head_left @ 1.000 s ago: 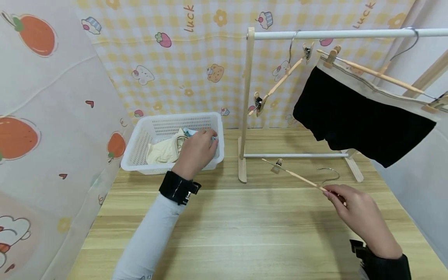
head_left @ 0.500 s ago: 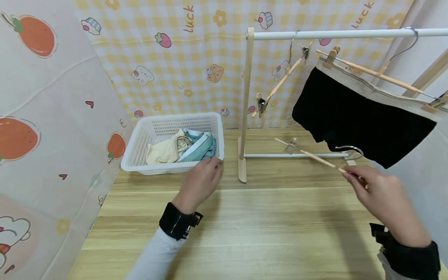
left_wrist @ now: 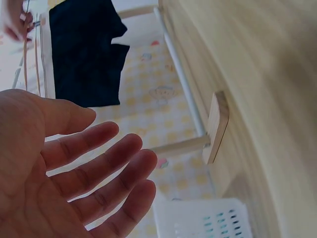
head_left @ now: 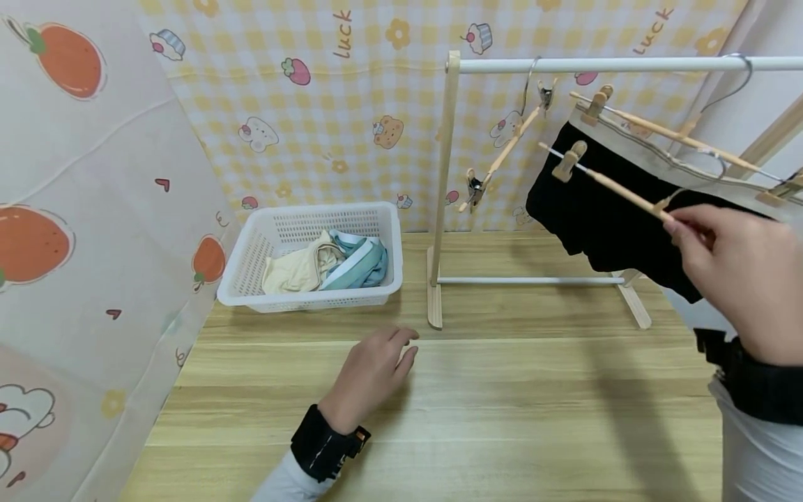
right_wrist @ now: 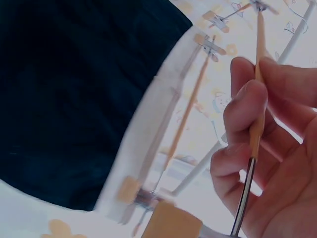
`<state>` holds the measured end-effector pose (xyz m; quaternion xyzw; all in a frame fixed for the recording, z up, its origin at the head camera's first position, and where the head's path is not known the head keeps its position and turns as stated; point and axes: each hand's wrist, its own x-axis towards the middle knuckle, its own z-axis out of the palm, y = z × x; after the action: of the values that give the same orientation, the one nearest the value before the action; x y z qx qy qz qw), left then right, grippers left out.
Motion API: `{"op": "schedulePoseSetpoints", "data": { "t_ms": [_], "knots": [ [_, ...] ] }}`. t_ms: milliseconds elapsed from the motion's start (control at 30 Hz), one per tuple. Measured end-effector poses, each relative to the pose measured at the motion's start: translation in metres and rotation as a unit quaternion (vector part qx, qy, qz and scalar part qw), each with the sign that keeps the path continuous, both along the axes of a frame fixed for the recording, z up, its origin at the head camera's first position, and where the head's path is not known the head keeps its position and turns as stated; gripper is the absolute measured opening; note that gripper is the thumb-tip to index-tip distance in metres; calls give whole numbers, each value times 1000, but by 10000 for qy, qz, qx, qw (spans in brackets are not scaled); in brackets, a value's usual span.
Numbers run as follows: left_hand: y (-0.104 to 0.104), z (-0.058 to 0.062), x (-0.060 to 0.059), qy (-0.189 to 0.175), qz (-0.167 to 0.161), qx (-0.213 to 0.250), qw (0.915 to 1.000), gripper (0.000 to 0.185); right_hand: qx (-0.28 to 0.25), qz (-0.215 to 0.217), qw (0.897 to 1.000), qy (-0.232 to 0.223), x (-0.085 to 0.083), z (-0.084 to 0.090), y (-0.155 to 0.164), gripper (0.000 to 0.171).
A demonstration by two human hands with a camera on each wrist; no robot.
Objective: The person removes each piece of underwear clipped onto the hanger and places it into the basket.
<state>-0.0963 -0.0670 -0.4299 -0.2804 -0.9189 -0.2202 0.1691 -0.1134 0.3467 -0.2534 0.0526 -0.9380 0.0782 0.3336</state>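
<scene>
- Hanger (head_left: 605, 183): raised off the tabletop (head_left: 502, 404) since a second ago, now at 2 o'clock against the black garment (head_left: 627, 216), nearing the rail (head_left: 596, 64).
- Right hand (head_left: 746, 279): pinches the hanger.
- Left hand (head_left: 373, 373): withdrawn from basket (head_left: 251, 279), fingers spread, holding nothing.

The hanger (head_left: 611, 187) was a thin wooden rod with a wooden clip at its far end and a metal hook near the held end. It sat in the upper right of the frame, lifted clear of the surface and slanting down from left to right, in front of the black garment (head_left: 627, 209). The right hand (head_left: 743, 268) pinched its rod between thumb and fingers (right_wrist: 245, 106).
</scene>
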Motion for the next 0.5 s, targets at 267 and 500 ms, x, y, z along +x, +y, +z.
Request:
{"op": "schedulePoseSetpoints", "data": {
  "t_ms": [267,500],
  "knots": [
    [4,-9,14,-522,30,-108,9986,17,55,-206,9998,15,-37,37,1,32],
    [3,-12,19,-405,96,-124,9991,18,37,-487,9980,-395,-59,65,-6,35]
  ]
}}
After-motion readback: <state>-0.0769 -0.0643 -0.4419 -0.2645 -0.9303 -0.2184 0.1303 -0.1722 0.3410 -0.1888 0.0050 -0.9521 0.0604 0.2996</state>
